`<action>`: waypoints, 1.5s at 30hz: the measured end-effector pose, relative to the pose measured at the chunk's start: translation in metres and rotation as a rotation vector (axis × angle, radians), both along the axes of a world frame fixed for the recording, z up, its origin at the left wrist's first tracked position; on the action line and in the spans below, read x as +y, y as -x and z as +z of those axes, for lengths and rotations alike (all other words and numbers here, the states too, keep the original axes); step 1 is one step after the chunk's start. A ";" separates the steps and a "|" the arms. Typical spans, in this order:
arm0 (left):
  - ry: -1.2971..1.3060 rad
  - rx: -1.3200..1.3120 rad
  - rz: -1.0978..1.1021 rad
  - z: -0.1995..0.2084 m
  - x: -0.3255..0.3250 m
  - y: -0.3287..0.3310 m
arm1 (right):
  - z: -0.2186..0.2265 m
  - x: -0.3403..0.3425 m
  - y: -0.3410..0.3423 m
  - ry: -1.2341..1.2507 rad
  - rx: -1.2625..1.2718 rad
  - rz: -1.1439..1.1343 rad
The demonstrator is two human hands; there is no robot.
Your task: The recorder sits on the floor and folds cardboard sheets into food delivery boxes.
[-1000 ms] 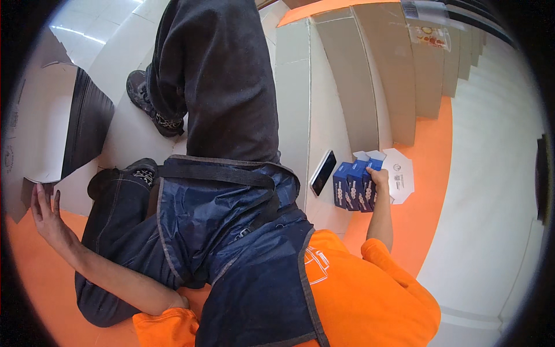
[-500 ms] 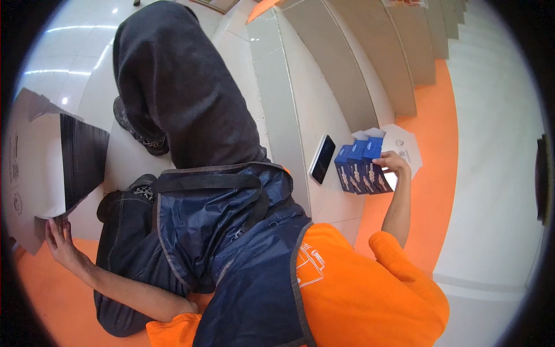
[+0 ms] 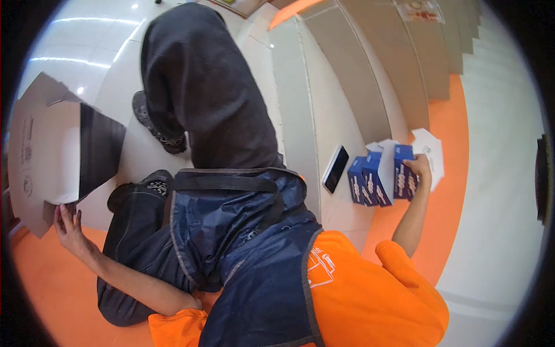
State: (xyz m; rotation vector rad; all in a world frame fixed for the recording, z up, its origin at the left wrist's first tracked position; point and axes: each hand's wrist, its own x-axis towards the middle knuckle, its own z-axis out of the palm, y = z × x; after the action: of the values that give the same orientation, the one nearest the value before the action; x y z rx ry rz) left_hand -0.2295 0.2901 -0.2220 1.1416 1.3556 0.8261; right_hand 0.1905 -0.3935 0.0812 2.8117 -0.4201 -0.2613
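Apron: a navy apron lay over the person's orange shirt, closest of all to the head.
Trousers: one leg of the dark trousers stretched forward and the other was bent to the person's left; both feet wore black shoes.
Right hand: the right hand gripped the upper end of a blue box on the right of the row, thumb laid on it.
Blue boxes: the other blue boxes stood side by side just left of it, pale flaps up between them.
Card panel: a white card panel stuck out just beyond the right hand.
Left hand: the left hand had its fingers extended, tips at the lower edge of an open carton, white inside with a black side; I could not tell whether they pinched it.
Phone: a smartphone lay near the boxes, to their left.
Ledges: grey step-like ledges rose beyond, a clear packet near the top.
Floor: glossy tiles reflected strip lights at the far left.
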 end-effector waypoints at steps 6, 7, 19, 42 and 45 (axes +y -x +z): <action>-0.009 -0.003 0.045 -0.005 -0.003 0.002 | 0.039 0.064 0.011 0.235 -0.203 0.127; -0.009 0.021 0.056 -0.003 -0.002 0.003 | 0.046 0.094 0.016 0.277 -0.244 0.161; -0.033 0.060 0.074 -0.019 0.000 0.008 | -0.041 0.392 0.042 -0.687 -0.322 1.136; -0.120 0.058 0.097 -0.003 -0.016 -0.009 | -0.242 0.415 0.010 -0.493 -0.093 0.959; -0.118 0.047 0.109 -0.007 -0.014 -0.008 | -0.199 0.422 0.016 -0.586 -0.176 0.796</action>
State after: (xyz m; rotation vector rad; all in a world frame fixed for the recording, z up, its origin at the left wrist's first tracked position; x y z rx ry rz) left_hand -0.2219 0.2757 -0.2288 1.1922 1.4334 0.9739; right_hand 0.1748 0.0282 -0.1175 3.2774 0.8818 0.0560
